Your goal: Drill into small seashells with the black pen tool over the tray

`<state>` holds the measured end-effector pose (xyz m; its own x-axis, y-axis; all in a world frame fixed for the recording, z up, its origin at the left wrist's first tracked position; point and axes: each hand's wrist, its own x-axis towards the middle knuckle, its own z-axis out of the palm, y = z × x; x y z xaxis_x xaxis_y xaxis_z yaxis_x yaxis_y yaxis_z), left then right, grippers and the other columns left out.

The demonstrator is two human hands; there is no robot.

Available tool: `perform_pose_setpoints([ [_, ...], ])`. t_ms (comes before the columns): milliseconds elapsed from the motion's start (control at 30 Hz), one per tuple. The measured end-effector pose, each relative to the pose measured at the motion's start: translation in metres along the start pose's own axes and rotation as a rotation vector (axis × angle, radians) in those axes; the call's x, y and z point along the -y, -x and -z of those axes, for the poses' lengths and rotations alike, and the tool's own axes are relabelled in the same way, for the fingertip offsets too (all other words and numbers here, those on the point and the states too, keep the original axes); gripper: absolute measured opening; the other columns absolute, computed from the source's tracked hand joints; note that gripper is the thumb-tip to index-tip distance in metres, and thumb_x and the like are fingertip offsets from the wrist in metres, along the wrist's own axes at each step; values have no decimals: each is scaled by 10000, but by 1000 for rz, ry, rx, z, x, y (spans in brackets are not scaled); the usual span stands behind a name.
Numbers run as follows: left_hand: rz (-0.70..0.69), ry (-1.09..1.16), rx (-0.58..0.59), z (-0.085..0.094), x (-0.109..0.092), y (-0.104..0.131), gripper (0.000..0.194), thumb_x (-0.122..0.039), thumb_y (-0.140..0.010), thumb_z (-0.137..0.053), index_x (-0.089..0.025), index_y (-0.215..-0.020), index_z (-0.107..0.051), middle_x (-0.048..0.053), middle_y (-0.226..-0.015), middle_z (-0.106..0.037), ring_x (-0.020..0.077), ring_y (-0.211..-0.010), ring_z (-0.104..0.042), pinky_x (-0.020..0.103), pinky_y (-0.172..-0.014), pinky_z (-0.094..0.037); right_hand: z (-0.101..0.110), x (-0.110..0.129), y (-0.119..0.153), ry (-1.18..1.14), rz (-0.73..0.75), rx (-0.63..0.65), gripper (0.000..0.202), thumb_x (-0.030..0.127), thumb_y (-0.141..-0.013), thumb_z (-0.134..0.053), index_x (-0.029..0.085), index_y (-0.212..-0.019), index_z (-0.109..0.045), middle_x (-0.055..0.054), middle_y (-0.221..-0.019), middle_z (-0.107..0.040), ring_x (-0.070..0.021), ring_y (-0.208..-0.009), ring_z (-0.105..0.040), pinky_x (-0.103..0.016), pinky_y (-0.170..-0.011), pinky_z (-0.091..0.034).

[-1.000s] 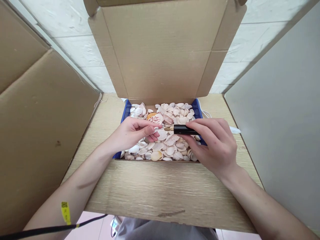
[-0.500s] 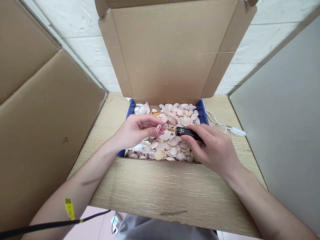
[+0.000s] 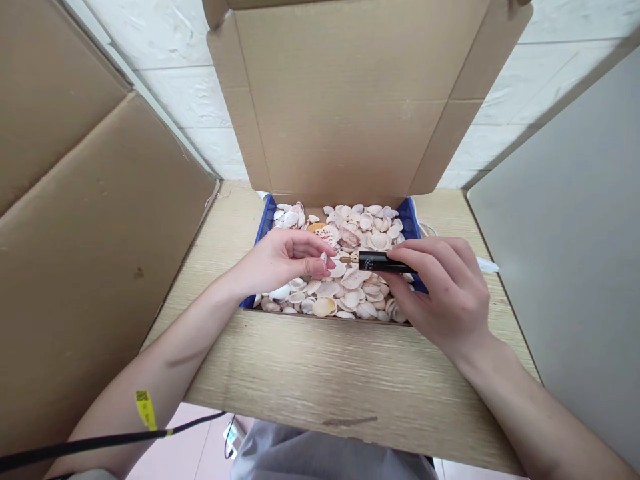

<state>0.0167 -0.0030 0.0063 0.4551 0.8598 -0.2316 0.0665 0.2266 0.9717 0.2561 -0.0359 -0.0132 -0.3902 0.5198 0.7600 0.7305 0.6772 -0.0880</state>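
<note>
Above a box full of pale shells [image 3: 353, 297], my left hand [image 3: 290, 259] pinches a small shell [image 3: 324, 259] between thumb and fingertips. My right hand [image 3: 443, 287] grips a black hand drill [image 3: 383, 262] with a brass-coloured chuck. The drill lies nearly level and points left, its thin bit at the small shell. Whether the bit has gone into the shell is too small to tell. Beneath the hands, shells of white, pink and yellow fill the box, among them a red-speckled one [image 3: 327, 235].
The box's cardboard lid [image 3: 340, 100] stands open against the white wall. Cardboard [image 3: 100, 220] rises at left and a grey panel [image 3: 565, 200] at right. A white cable [image 3: 427, 228] lies right of the box. A black cable [image 3: 110, 440] crosses my left forearm.
The drill has turned from a slant to nearly level, and my right hand has risen slightly. The small shell is still in my left hand. The whole view has shifted a little.
</note>
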Motion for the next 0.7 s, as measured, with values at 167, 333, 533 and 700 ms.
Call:
perform_pose_setpoints([
  [167, 30, -2, 39, 3, 1, 1, 155, -146, -705, -788, -143, -855, -747, 35, -782, -760, 113, -685, -697, 211, -649, -566, 0, 0, 1, 15, -35, -12, 296, 142, -815, -690, 231, -1079, -591, -91, -959, -677, -238, -867, -646, -390, -743, -542],
  [333, -47, -37, -13, 1, 2, 1, 172, -126, -678, -797, -143, -844, -757, 31, -771, -758, 122, -697, -698, 211, -650, -572, -3, 0, 3, -3, -82, 48, 271, 255, -845, -686, 199, -1100, -613, -85, -912, -683, -227, -802, -643, -376, -712, -542],
  [533, -149, -48, -63, -3, 4, 1, 181, -171, -677, -814, -149, -848, -761, 40, -794, -761, 151, -748, -711, 244, -690, -591, -2, 3, 3, -37, -168, 197, 211, 341, -920, -574, 161, -1006, -642, -33, -745, -657, -169, -651, -620, -287, -546, -464],
  [700, -175, -155, -108, -1, 5, 1, 237, -265, -708, -808, -163, -920, -781, 65, -895, -777, 176, -797, -715, 276, -722, -591, -1, 4, 3, -56, -191, 225, 201, 349, -920, -573, 168, -975, -639, -28, -764, -675, -156, -663, -629, -269, -555, -459],
])
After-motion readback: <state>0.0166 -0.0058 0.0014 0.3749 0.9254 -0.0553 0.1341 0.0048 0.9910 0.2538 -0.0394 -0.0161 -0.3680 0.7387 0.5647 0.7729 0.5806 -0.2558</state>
